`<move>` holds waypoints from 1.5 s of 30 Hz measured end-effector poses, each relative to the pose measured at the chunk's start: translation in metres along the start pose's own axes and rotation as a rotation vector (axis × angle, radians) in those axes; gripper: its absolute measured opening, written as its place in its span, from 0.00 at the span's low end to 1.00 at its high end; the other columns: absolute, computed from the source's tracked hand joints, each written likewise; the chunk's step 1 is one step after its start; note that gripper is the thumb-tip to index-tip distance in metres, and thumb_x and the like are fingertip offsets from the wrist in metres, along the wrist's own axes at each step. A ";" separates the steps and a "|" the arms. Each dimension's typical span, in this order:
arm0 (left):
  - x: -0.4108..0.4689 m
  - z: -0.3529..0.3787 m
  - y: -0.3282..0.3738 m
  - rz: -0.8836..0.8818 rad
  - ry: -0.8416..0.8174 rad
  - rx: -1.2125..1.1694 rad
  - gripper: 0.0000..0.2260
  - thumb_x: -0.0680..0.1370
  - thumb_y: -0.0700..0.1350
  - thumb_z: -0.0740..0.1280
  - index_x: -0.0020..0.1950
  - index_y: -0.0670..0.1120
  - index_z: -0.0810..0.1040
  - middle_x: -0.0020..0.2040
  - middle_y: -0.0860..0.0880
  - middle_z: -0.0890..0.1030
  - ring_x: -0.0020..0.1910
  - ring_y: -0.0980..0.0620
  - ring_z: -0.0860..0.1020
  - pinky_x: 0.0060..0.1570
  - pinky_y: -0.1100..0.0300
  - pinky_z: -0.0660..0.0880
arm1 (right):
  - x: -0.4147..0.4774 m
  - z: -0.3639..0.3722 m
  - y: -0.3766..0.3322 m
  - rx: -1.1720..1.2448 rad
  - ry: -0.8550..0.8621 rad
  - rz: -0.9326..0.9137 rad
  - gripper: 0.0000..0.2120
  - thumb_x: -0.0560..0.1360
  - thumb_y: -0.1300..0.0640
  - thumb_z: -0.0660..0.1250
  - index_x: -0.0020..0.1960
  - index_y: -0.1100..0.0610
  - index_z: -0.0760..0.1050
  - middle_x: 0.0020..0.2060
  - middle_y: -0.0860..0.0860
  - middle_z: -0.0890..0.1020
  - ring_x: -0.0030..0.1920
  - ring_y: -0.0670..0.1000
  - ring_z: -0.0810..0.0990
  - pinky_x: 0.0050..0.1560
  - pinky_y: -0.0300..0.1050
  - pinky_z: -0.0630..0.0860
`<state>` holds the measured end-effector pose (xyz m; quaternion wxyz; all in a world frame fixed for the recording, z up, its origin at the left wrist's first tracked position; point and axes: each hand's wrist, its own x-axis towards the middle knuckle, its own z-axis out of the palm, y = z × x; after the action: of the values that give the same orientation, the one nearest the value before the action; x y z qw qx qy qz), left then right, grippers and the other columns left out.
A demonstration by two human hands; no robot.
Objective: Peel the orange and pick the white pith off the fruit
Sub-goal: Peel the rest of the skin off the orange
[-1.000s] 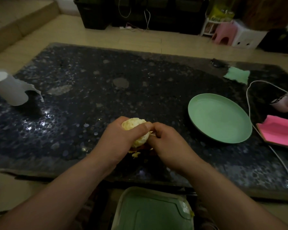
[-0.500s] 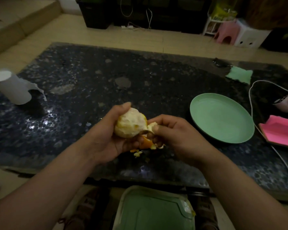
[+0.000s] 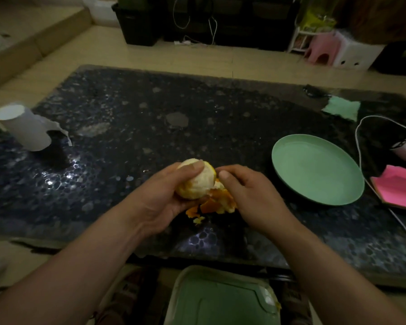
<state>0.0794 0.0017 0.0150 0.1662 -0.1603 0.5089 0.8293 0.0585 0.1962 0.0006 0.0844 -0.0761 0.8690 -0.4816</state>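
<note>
Peeling looks nearly done: the left hand clamps the orange, and the right hand pinches the peel hanging at its five o'clock. Next, tear it free.

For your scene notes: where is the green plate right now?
Head view: the green plate lies on the dark table, right of the right hand, left of the pink object.

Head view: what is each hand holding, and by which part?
The left hand cups the orange from below, thumb across its top. The right hand appears to pinch the peel hanging at the fruit's lower right.
</note>
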 end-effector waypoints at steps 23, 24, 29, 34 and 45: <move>-0.008 -0.006 0.003 0.352 -0.025 0.958 0.24 0.65 0.55 0.78 0.59 0.57 0.76 0.50 0.53 0.83 0.45 0.55 0.84 0.41 0.56 0.83 | -0.015 -0.015 -0.003 -0.124 -0.198 -0.198 0.12 0.85 0.45 0.62 0.68 0.41 0.75 0.48 0.43 0.85 0.49 0.43 0.83 0.52 0.50 0.80; -0.009 -0.007 0.004 0.353 -0.030 0.976 0.24 0.65 0.54 0.78 0.59 0.58 0.76 0.49 0.53 0.84 0.45 0.55 0.84 0.40 0.54 0.84 | -0.017 -0.015 -0.004 -0.209 -0.203 -0.223 0.12 0.86 0.45 0.60 0.68 0.42 0.73 0.48 0.43 0.84 0.48 0.42 0.82 0.50 0.49 0.79; -0.010 -0.004 -0.001 0.381 -0.023 1.051 0.22 0.68 0.49 0.81 0.57 0.59 0.75 0.48 0.53 0.84 0.44 0.55 0.83 0.40 0.51 0.82 | -0.018 -0.006 -0.006 -0.417 -0.127 -0.282 0.10 0.84 0.48 0.60 0.61 0.50 0.74 0.43 0.46 0.82 0.42 0.47 0.79 0.42 0.52 0.74; -0.009 -0.003 -0.001 0.413 -0.013 1.071 0.22 0.70 0.49 0.82 0.57 0.59 0.74 0.49 0.54 0.83 0.46 0.56 0.82 0.42 0.50 0.83 | -0.019 -0.003 -0.003 0.024 -0.060 -0.092 0.07 0.83 0.55 0.65 0.56 0.48 0.81 0.41 0.48 0.85 0.40 0.48 0.83 0.40 0.48 0.79; -0.014 -0.001 0.000 0.446 -0.019 1.097 0.23 0.68 0.53 0.80 0.58 0.59 0.74 0.49 0.54 0.83 0.46 0.57 0.82 0.44 0.49 0.82 | -0.018 0.003 -0.005 -0.093 -0.100 -0.108 0.10 0.84 0.49 0.60 0.52 0.52 0.77 0.40 0.47 0.82 0.39 0.47 0.80 0.41 0.52 0.77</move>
<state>0.0918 -0.0011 0.0206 0.0510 0.0671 0.8832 0.4614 0.0769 0.1952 0.0051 0.0982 -0.1506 0.8797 -0.4403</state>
